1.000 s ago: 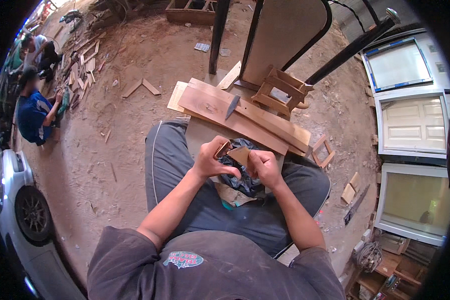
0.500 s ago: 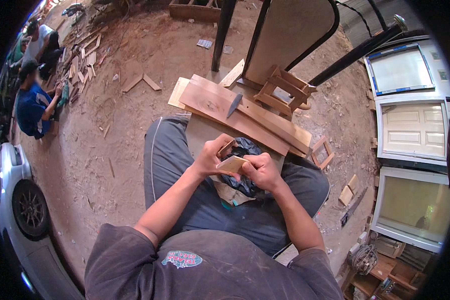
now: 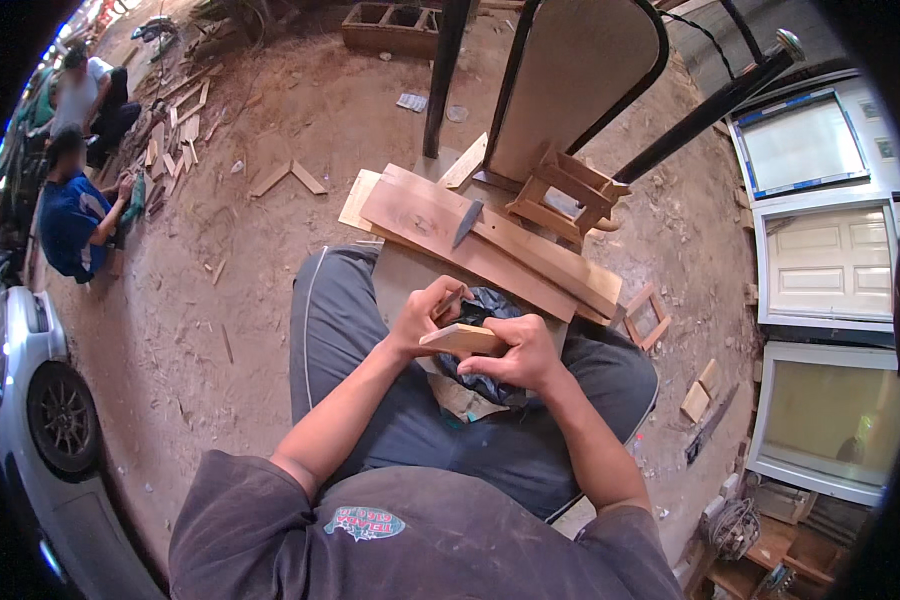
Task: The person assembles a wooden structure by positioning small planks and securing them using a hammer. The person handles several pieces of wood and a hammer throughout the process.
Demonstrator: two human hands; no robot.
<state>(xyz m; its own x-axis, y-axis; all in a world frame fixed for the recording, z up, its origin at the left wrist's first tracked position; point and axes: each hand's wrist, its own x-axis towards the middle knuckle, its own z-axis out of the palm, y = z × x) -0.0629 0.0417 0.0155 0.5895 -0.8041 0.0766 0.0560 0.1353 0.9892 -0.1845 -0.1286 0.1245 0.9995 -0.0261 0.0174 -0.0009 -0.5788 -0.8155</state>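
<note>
Over bare dirt ground — both hands, left hand and right hand, grip a small wood block; planks ahead.

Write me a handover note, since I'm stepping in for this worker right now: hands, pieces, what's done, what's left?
Left hand: closed on one end of the small wooden piece, over the lap.
Right hand: grips the same piece from the other side.
A dark bag lies under the hands. Long planks lie ahead with a dark blade on top, and a small wooden frame beyond.
Done: piece picked up.
Left: cannot tell from this view.
</note>
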